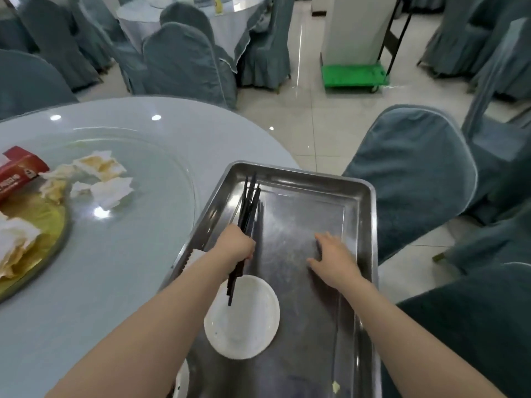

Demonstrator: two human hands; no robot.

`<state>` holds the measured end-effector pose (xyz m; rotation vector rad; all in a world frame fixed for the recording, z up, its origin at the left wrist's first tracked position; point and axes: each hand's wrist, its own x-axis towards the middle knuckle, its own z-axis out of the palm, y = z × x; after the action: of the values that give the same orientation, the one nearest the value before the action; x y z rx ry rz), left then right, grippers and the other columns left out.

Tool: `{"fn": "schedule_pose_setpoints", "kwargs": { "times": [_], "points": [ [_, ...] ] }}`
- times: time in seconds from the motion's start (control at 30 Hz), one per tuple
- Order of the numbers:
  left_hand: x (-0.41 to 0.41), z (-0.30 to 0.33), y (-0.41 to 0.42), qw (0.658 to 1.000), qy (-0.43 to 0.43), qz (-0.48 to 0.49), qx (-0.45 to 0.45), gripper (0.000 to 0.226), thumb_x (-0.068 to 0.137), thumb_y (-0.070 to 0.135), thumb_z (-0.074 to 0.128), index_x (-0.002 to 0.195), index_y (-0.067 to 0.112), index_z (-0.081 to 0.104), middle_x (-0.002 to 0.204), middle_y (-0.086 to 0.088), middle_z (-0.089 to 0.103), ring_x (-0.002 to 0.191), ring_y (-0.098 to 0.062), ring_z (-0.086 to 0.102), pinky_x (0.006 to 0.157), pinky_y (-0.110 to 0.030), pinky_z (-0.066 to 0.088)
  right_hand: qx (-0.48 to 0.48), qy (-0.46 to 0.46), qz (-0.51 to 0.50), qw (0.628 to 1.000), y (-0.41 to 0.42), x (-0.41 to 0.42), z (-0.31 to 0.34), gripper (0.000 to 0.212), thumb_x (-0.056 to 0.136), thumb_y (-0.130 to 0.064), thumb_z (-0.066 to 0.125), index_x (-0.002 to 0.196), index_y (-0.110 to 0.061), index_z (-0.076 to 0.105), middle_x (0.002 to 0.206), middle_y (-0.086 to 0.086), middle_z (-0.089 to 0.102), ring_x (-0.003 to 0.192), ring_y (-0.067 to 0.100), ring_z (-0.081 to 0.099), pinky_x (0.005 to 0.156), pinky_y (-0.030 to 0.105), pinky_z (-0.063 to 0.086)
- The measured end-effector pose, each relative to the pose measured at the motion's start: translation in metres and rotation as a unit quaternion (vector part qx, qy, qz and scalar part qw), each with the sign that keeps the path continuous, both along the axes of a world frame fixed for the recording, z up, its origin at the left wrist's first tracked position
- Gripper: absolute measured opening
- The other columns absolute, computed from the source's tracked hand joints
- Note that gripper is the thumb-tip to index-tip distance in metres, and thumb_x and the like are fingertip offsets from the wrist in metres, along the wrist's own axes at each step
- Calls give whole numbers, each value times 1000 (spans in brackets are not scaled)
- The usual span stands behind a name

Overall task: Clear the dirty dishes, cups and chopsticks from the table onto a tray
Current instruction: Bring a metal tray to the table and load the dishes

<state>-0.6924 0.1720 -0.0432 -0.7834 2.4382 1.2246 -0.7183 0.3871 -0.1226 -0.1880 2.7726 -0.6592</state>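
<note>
Black chopsticks (249,205), bundled: gripped mid-length in left hand (237,245), fingers curled round, over steel tray (365,214) along its left rim, near the bench edge. Stiff, light, slick (likely to fan out); best held mid-bundle. White plate (242,317) beneath. Right hand (334,258) flat, fingers spread on tray floor.

tray (362,202) right half bare; chopsticks (249,202) crowd left.
</note>
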Motion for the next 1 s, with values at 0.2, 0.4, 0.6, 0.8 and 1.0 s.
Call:
{"fn": "schedule_pose_setpoints", "kwargs": {
  "times": [0.2,0.4,0.6,0.8,1.0],
  "points": [
    [-25,-32,15,998,-13,48,26,32,85,-2,57,115,-9,49,105,-28,61,85,-33,60,72,-37,50,83,34,38,995,0,3,-4,54,91,-41,54,139,-19,38,145,2,35,136,23,29,104,36,36],
    [-29,-43,29,999,-13,36,24,62,78,0,72,128,3,35,116,-16,52,106,-33,55,88,-41,51,68,18,43,997,1,4,0,58,95,-37,50,146,-20,29,156,1,24,144,23,17,112,38,29],
    [-19,-43,32,994,25,84,61,24,83,3,63,80,13,42,81,-4,52,72,-19,53,59,-28,42,-57,-18,83,995,-21,13,0,52,100,-17,40,150,-20,27,158,-2,23,147,15,9,115,30,17],
    [7,-21,20,997,53,39,47,9,86,4,52,90,9,58,85,-7,64,69,-16,56,57,-25,42,-102,-27,54,993,-42,29,14,49,100,-13,38,148,-21,33,156,5,29,146,18,18,112,29,25],
    [66,13,-10,988,120,26,90,51,92,6,51,141,16,40,127,-3,59,99,-9,55,75,-13,44,-169,-13,40,985,-59,56,43,46,98,-16,45,143,-24,43,146,0,47,136,20,39,110,33,34]
  ]
}}
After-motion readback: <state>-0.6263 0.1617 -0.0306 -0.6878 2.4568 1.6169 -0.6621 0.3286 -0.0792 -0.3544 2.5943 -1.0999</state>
